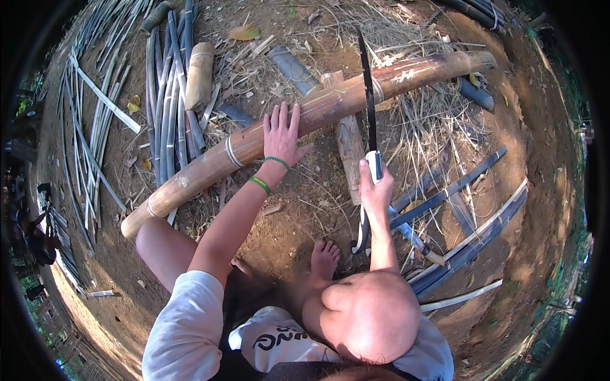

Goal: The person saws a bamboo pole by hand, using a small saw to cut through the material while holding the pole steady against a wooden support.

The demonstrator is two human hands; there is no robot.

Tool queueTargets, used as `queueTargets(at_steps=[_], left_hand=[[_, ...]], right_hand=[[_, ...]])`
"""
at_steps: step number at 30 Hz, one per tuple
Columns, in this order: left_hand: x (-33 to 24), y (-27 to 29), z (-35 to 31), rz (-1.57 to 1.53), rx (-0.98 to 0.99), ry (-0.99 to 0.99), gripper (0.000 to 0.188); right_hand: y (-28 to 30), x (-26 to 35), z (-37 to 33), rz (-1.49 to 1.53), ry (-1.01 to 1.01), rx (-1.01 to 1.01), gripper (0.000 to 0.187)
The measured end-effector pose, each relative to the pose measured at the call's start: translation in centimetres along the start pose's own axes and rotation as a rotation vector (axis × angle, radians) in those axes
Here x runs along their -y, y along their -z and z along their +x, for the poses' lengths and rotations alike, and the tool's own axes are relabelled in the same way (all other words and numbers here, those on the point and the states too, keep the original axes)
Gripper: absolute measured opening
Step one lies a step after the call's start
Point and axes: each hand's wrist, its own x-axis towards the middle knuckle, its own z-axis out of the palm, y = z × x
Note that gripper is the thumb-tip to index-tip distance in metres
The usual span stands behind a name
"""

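Observation:
A thick brown bamboo pole (210,166) slants from the lower left up to the far right. My left hand (283,134) lies on top of it near its middle, fingers stretched out and pressed against the surface. In my right hand (376,184) is the pale handle of a hand saw (370,117). Its long dark blade crosses the pole at a pale node ring, pointing away from me; how deep it sits cannot be told. Under the pole, beside the saw, a short wooden log (346,143) lies on the dirt.
Long split strips (105,105) and dark thin poles (166,108) lie at the left. Short bamboo pieces (201,76) rest beyond the pole. Dry straw (419,127) covers the ground at the right, near a knife (416,241) and split bamboo lengths (473,235).

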Motion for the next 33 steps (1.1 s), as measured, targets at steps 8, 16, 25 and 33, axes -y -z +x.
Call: queueTargets(at_steps=[8, 16, 25, 33], left_hand=[[4.3, -1.2, -1.3, 0.219, -0.049, -0.582, 0.100], [2.1, -0.4, -2.5, 0.023, -0.099, 0.022, 0.107], [-0.2, -2.4, -6.0, 0.041, -0.251, -0.001, 0.087], [-0.4, -0.3, -4.9, 0.046, -0.139, 0.006, 0.096]], right_hand=[[-1.5, -1.0, -1.4, 0.022, -0.043, 0.066, 0.034], [-1.2, -3.1, -2.2, 0.059, -0.073, 0.073, 0.033], [-1.9, -3.2, -2.7, 0.054, -0.082, 0.095, 0.032], [-2.2, -3.4, -2.7, 0.019, 0.071, 0.058, 0.022]])
